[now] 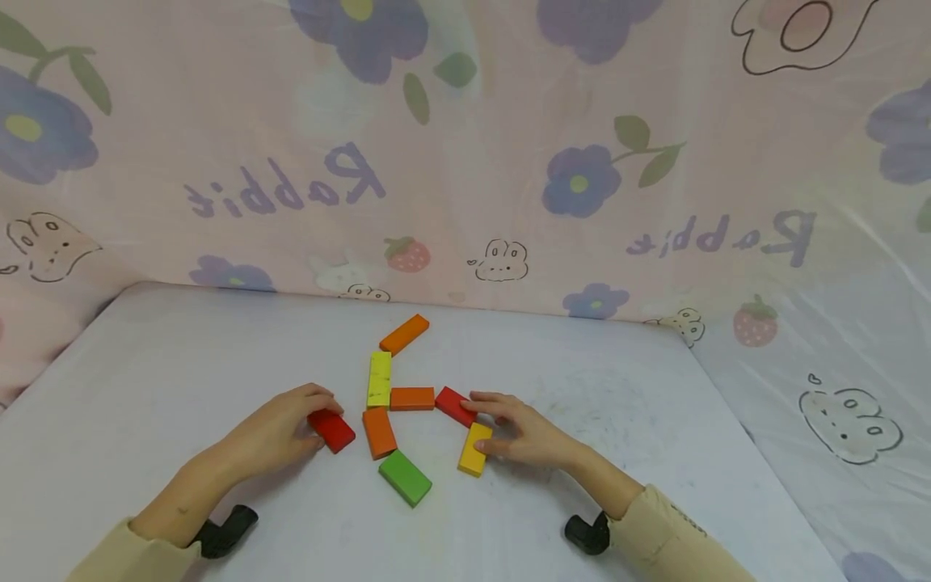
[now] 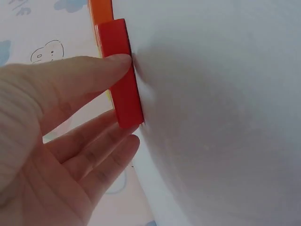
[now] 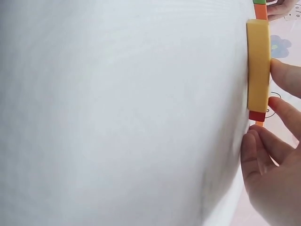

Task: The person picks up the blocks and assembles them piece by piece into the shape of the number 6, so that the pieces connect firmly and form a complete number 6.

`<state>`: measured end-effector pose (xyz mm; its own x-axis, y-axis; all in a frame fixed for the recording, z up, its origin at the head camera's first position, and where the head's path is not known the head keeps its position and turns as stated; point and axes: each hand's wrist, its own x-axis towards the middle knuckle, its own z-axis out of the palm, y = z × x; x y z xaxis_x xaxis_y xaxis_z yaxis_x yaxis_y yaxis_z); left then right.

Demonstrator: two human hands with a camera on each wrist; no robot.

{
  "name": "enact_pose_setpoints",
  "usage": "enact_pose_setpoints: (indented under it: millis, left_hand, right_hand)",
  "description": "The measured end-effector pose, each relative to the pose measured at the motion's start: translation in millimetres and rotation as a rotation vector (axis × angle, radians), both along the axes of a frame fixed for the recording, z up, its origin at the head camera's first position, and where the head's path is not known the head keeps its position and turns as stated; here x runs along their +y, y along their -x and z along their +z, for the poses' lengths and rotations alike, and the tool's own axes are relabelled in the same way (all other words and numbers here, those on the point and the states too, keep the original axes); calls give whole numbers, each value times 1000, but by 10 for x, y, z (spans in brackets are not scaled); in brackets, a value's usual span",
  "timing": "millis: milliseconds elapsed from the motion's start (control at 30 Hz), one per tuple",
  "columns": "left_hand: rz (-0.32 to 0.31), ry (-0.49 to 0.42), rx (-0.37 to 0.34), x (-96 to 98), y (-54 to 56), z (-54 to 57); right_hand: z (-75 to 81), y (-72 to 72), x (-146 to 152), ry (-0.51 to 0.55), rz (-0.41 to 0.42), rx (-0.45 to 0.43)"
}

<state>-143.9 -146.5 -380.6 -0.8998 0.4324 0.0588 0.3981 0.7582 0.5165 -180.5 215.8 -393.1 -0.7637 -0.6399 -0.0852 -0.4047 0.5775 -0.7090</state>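
Observation:
On the left, my left hand (image 1: 280,432) pinches a red block (image 1: 336,431) between thumb and fingers. The left wrist view shows the thumb (image 2: 94,70) lying across the face of that red block (image 2: 120,75). To the right, my right hand (image 1: 527,432) has its thumb touching a yellow block (image 1: 473,453), while its forefinger reaches to a second red block (image 1: 454,406). These two blocks meet end to end. From the right wrist, the yellow block (image 3: 258,66) covers most of what lies behind it.
Between the hands, a row of blocks lies flat on the white table (image 1: 240,347): orange (image 1: 405,335), lime yellow (image 1: 379,380), another orange (image 1: 380,433) and green (image 1: 405,478). One more orange block (image 1: 412,398) branches rightward. A patterned cloth (image 1: 465,162) hangs behind.

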Motion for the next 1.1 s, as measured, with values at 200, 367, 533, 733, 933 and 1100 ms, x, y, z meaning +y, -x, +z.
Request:
enact_pose_setpoints:
  millis: [200,367,533,733,933,1100]
  left_hand:
    - [5,1,16,-2,11,-10]
    - [15,5,17,8,17,-2]
    - [29,-9,-21,6,1,2]
    - [29,-31,-22,31,-23,45]
    - [3,-51,-2,178,-44,130]
    - [-13,-67,16,299,-77,164]
  right_hand:
    - [-16,0,10,2,2,-6]
    - [-14,6,27,11,8,4]
    - [-13,14,34,13,8,-2]
    - [-24,23,35,14,5,-9]
    - [-23,22,25,9,6,-16]
    - [0,18,9,9,-6,-31]
